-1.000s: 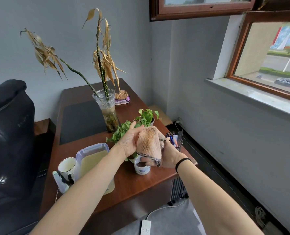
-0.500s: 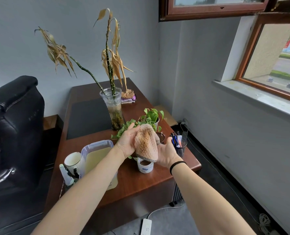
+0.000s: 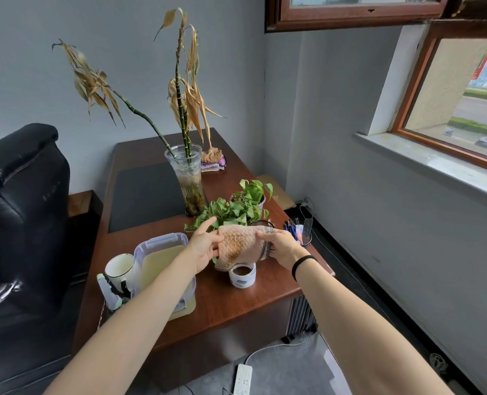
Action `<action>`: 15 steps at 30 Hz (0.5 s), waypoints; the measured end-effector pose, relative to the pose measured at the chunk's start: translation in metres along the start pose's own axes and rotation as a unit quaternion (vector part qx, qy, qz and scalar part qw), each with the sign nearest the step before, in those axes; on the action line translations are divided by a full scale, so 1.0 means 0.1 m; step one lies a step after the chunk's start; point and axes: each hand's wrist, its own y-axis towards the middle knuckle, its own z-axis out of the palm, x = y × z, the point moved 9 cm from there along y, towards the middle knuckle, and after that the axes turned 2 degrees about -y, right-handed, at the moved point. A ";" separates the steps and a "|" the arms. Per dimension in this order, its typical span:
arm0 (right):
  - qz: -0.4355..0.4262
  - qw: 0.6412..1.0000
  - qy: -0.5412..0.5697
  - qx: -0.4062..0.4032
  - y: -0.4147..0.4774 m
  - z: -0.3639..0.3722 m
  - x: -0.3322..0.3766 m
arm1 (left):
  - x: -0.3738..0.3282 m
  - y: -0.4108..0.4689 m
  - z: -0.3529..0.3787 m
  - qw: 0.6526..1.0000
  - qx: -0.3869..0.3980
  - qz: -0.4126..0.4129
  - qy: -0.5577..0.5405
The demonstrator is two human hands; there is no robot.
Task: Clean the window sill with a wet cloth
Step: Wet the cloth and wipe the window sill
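A pinkish-brown cloth (image 3: pixel 241 244) hangs in the air above the wooden desk (image 3: pixel 236 297), stretched between both hands. My left hand (image 3: pixel 205 245) holds its left edge, thumb on top. My right hand (image 3: pixel 281 246) grips its right edge, where a dark checked trim shows. The pale stone window sill (image 3: pixel 425 158) runs along the wall at the right, below a brown-framed window (image 3: pixel 464 89), well away from both hands.
On the desk stand a plastic box of yellowish water (image 3: pixel 162 269), a mug (image 3: pixel 121 269), a white cup (image 3: pixel 242 276), green pot plants (image 3: pixel 236 206), a glass vase of dried stalks (image 3: pixel 189 181) and a pen holder (image 3: pixel 300 233). A black chair (image 3: pixel 17 212) is left; a power strip (image 3: pixel 242 379) lies on the floor.
The cloth was bunched upright between my hands; now it is spread out sideways, my hands further apart at its two edges. The view has shifted left.
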 end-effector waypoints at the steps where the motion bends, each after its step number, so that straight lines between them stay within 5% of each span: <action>1: -0.009 0.999 -0.013 -0.031 0.01 -0.04 0.02 | 0.00 0.01 0.00 1.000 -0.002 0.001 0.001; 6: -0.093 0.983 -0.093 -0.126 0.02 -0.20 0.16 | 0.01 0.06 -0.04 1.000 -0.001 -0.004 0.027; 10: -0.141 0.965 -0.211 -0.064 0.03 -0.10 0.32 | 0.02 0.09 -0.05 0.991 0.025 -0.006 0.132; 15: -0.181 0.889 -0.418 -0.047 0.06 0.13 0.43 | -0.11 0.18 -0.11 0.945 -0.009 0.054 0.323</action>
